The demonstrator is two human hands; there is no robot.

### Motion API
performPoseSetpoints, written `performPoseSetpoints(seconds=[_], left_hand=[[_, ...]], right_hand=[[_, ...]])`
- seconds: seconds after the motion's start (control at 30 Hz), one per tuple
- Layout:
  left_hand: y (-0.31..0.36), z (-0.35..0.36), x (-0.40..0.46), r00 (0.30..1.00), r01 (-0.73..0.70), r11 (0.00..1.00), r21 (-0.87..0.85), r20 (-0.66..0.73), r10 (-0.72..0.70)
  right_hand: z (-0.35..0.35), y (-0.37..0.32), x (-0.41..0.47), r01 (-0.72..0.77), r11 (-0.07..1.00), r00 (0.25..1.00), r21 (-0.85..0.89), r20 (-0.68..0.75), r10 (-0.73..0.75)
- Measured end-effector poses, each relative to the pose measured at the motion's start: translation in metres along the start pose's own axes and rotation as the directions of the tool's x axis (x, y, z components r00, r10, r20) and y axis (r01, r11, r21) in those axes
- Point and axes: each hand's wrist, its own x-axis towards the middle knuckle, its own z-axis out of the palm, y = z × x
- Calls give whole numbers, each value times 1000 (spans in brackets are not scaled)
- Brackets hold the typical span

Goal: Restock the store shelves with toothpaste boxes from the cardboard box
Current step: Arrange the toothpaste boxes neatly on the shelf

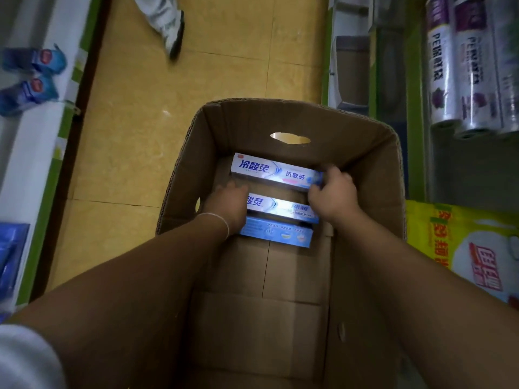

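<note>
Open cardboard box (365,169) on the yellow tiled floor (146,130), filling the middle of the view, oval handle hole (290,138) in its far wall at 12 o'clock. Inside, three toothpaste boxes lying flat and crosswise: far toothpaste box (269,171) at 12 o'clock against the far wall, middle toothpaste box (280,210) just nearer, and near toothpaste box (276,234), light blue, touching the middle one at 6 o'clock of it. Bare cardboard bottom nearer the wearer.

Both arms reaching down into the box. Left hand (226,204) curled over the left end of the middle toothpaste box, thin white band at the wrist. Right hand (332,193) gripping the right end of the far toothpaste box, fingers wrapped round its edge.

At 9 o'clock, white shelf (42,130) with blue packets (31,80). At 2 o'clock, plastic film rolls (463,71). At 3 o'clock, yellow package (463,242). At 11 o'clock, a white shoe (165,23) on the floor.
</note>
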Motion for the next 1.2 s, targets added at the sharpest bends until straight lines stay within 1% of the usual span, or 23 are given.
performPoseSetpoints(seconds=[0.07,0.2,0.27,0.43,0.5,0.6,0.73,0.77,0.83,0.9,0.97,1.07,1.17,1.2], left_hand=[[-2,2,1,1000,-17,1000,12,1,17],[-4,6,-3,1000,-22,999,-44,21,23],[-4,7,-6,1000,-31,996,-85,-4,31],[-2,5,-19,997,-60,981,-186,-67,48],[-2,5,-24,995,-66,972,-224,-81,49],[-3,3,-33,995,-74,962,-262,-83,54],[-6,-4,-45,991,-119,957,-265,-89,98],[-6,-6,-49,992,-116,948,-296,-85,95],[-7,-14,-60,995,-87,914,-395,-73,64],[-4,-23,-72,997,-58,881,-470,-68,30],[-2,-34,-85,998,-29,832,-554,-62,-6],[1,-50,-109,997,-3,713,-701,-58,-53],[-4,-65,-139,999,-23,664,-747,-49,-20],[-6,-70,-150,999,-26,632,-775,-40,-8]], right_hand=[[4,-3,13,-10,1000,999,-22,47,11],[10,-6,29,-21,995,993,-95,117,32],[12,-7,33,-21,992,989,-126,143,39],[10,-5,37,-3,981,988,-192,150,32],[11,-3,34,-9,982,985,-188,169,41],[15,-4,28,-21,991,981,-132,190,46],[17,-4,23,4,993,957,-119,288,31],[16,-3,20,-9,996,954,-88,296,35],[15,0,13,-69,997,954,47,297,52],[10,2,4,-145,966,947,214,314,73],[5,2,-5,-201,919,942,338,324,87],[-5,1,-24,-201,844,964,497,253,80],[-22,-1,-48,-208,781,970,589,229,86],[-28,-2,-58,-219,752,969,622,232,90]])
